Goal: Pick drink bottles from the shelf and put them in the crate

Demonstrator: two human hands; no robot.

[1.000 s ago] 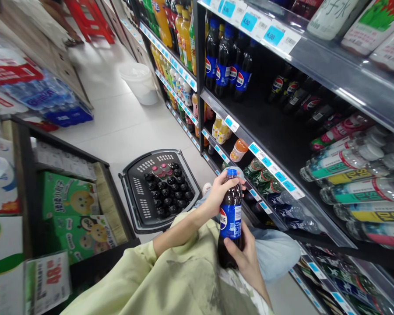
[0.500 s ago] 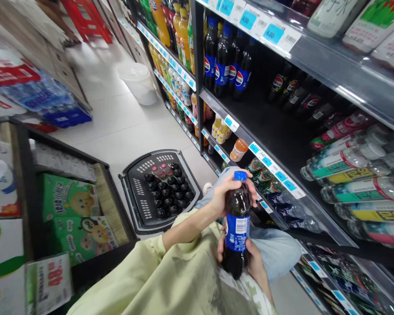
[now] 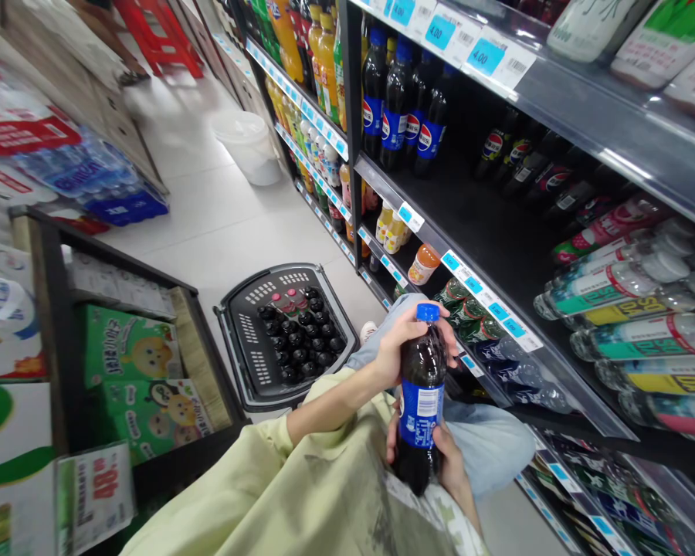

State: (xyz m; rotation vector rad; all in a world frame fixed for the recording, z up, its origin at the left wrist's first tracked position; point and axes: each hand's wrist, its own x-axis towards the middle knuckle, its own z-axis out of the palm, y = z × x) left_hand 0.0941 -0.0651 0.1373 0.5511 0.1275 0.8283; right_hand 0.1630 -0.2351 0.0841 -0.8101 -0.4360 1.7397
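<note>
I hold a dark cola bottle (image 3: 422, 386) with a blue cap and blue label upright in front of me, over my lap. My left hand (image 3: 398, 349) wraps around its neck and shoulder just under the cap. My right hand (image 3: 449, 459) grips the lower body of the bottle from behind and below, fingers closed around it. The label's barcode side faces me.
A grey shopping basket (image 3: 240, 324) full of dark-capped bottles stands on the floor to the left. Shelves (image 3: 498, 305) of bottled drinks rise on the right, with more cola bottles (image 3: 397, 100) above. A low rack with green cartons (image 3: 130, 351) is at my left; a white bucket (image 3: 246, 143) stands farther down the aisle.
The bottle has been turned in my hands, so the barcode side now faces me, and it has shifted slightly right. My right hand has slid lower around its base.
</note>
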